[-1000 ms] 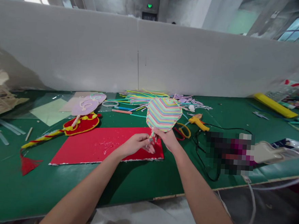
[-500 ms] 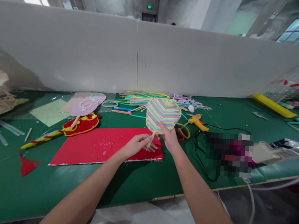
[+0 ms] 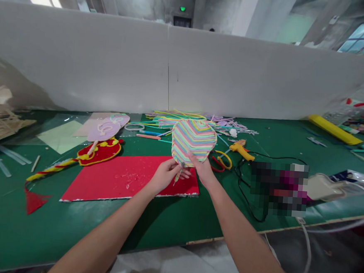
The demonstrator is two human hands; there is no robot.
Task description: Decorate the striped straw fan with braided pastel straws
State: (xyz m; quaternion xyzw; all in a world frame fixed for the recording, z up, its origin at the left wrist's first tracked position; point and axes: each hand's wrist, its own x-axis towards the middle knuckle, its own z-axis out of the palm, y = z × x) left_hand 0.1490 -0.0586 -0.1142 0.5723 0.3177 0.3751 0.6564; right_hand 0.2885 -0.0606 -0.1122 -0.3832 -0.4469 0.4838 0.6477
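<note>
Left fingers point(image 3: 171, 166) pinch the striped fan point(image 3: 194, 138) by its handle point(image 3: 176, 178); right fingers point(image 3: 194, 158) clasp its lower edge point(image 3: 178, 160).

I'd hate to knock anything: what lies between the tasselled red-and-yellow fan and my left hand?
In the head view, the red board, its surface flecked with marks, lies between the tasselled fan and your left hand.

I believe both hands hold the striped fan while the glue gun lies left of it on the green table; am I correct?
Not left: the head view shows the glue gun lying right of the striped fan; the rest is correct.
</note>
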